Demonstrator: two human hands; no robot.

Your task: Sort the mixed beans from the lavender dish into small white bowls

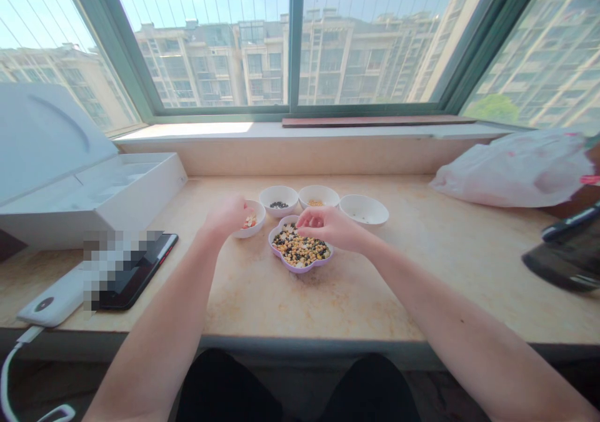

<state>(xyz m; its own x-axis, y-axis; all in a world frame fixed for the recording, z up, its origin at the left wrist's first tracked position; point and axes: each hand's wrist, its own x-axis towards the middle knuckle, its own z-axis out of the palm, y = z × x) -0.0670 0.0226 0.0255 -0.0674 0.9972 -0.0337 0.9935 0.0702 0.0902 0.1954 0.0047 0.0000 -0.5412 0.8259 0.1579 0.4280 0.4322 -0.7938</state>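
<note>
Left hand (227,217) curled narrow over the rim of a small white bowl (257,222); any grip on its contents not discernible. Right hand (328,227) in a narrow pinch above a purple flower-shaped dish (300,268) of mixed beans (300,250), apparently touching them; held pieces too small to confirm. Three further white bowls (319,192) just beyond, on a stone counter (412,266).

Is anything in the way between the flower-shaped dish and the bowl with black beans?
No, nothing visible stands between them. The flower-shaped dish sits right beside the white bowl of black beans. The right hand is over the dish, and the left hand is off to the side.
</note>
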